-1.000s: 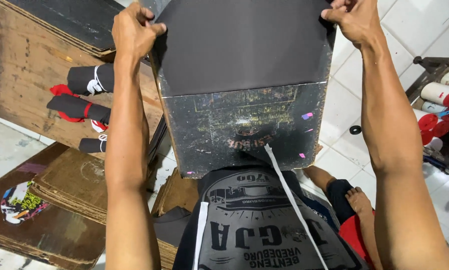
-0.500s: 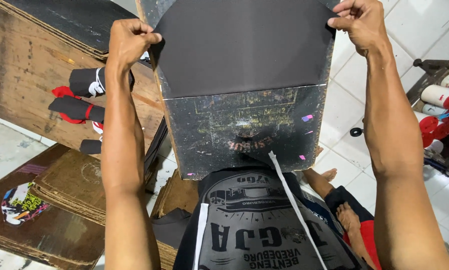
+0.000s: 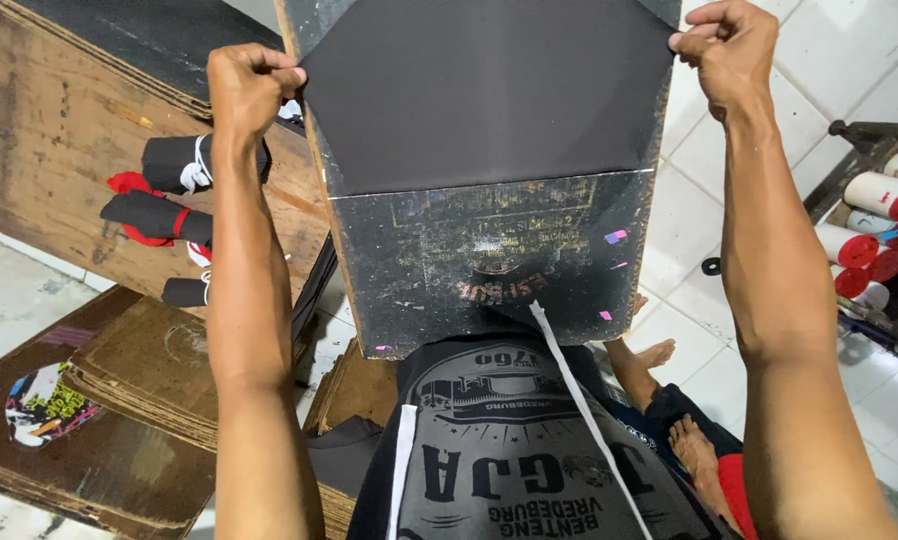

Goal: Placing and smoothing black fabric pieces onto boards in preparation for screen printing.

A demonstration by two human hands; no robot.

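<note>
The left hand (image 3: 247, 82) is pinching the left corner of a black fabric sheet (image 3: 489, 90), its grip clamped shut on the cloth edge with the fingers curled into a fist. The right hand (image 3: 729, 45) is pinching the opposite corner in the same way, its grip likewise clamped on the fabric. Between the two grips the fabric is lying stretched flat and taut over a black printing board (image 3: 489, 255), which is slanting down from the hands toward the person's body. Below both grips the fabric's lower edge is crossing the board in a nearly straight line, leaving the scratched, paint-flecked lower part of the board uncovered. Under that bare part a black T-shirt with a grey print (image 3: 509, 450) is lying, with a white strip (image 3: 579, 400) running diagonally across it. Outward of the left grip, rolled black garments tied with red and white bands (image 3: 174, 190) are resting on a worn wooden surface (image 3: 49, 150), and stacked brown boards (image 3: 119, 400) are lying lower down beside the left forearm. Outward of the right grip, white and red rolls (image 3: 869, 230) are sitting in a rack over a white tiled floor (image 3: 699, 200). Bare feet (image 3: 679, 400) are showing near the right forearm.
</note>
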